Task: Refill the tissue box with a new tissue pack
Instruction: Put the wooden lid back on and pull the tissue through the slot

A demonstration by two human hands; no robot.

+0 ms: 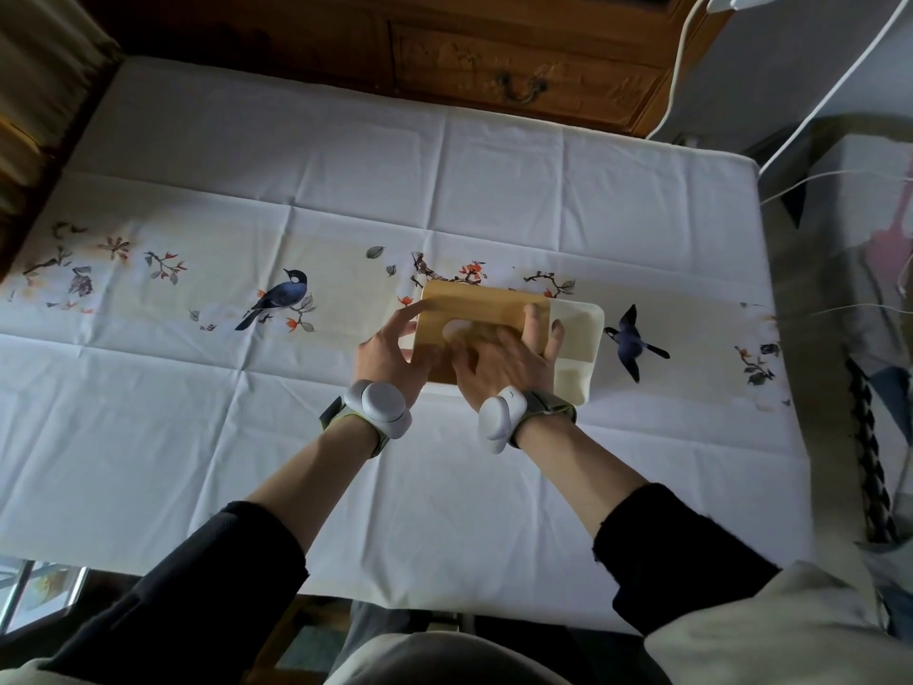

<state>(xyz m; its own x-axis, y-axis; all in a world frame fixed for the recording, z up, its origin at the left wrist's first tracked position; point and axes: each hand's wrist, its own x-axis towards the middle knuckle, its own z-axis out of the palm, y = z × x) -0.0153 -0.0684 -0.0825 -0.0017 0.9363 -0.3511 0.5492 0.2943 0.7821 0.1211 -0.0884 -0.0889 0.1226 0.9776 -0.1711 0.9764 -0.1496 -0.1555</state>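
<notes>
A cream-white tissue box (579, 338) lies on the table, right of centre. Its wooden lid (481, 304), with an oval slot, sits shifted to the left so the box's right part shows uncovered. My left hand (393, 351) grips the lid's left edge, thumb on top. My right hand (514, 358) lies flat on the lid with fingers spread, fingertips at the lid's right edge. The inside of the box looks pale; I cannot tell whether tissues are in it. No separate tissue pack is in view.
The table carries a white cloth (296, 388) printed with birds and branches. A dark wooden cabinet (494, 66) stands behind the far edge. White cables (682, 66) hang at the right, above cluttered grey objects (859, 289) beside the table.
</notes>
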